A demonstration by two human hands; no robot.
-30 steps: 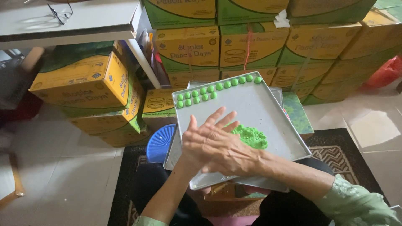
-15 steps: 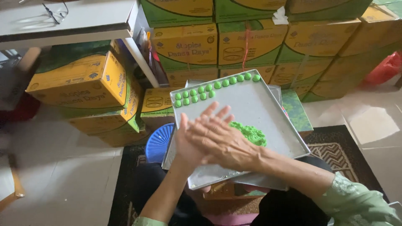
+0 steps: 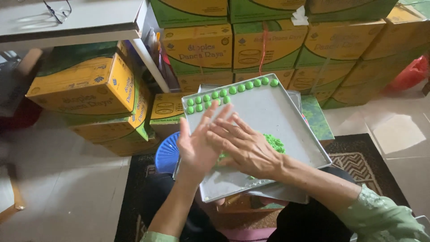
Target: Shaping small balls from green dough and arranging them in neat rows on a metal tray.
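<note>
left hand [image 3: 197, 145] and right hand [image 3: 244, 145] | palms pressed together, fingers spread, grip contents hidden | over metal tray [image 3: 286, 114] | green dough lump [image 3: 274, 142] just beside right hand

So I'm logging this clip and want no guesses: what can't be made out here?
All in the head view:
- Whatever lies between the palms: the right hand covers the left hand.
- Part of the green dough, behind the right hand.
- The second tray beneath the metal tray, mostly covered.
- The blue round thing, cut off by tray and arm.
</note>
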